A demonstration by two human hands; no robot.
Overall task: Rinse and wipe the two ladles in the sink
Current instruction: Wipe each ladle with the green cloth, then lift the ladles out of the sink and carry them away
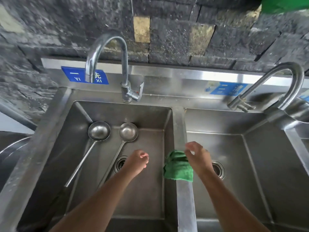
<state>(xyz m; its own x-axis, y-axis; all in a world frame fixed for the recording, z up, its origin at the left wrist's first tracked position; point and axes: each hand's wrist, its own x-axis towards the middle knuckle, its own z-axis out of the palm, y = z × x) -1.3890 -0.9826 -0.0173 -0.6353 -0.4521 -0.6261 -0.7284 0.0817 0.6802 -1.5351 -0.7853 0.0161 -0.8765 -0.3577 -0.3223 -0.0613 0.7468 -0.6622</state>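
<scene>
Two steel ladles lie in the left sink basin (147,190) with bowls toward the back wall: the left ladle (99,131) and the right ladle (128,132), handles slanting toward me. My left hand (138,162) hovers over the basin near the drain, fingers loosely curled, holding nothing. My right hand (198,157) is above the divider, fingers apart, just beside a green cloth (178,167) draped over the divider (185,198). I cannot tell whether the fingers touch the cloth.
A curved faucet (107,47) stands behind the left basin, spout to the left, no water running. A second faucet (274,84) serves the right basin (242,164). A dark stone wall rises behind. Another metal rim shows at far left.
</scene>
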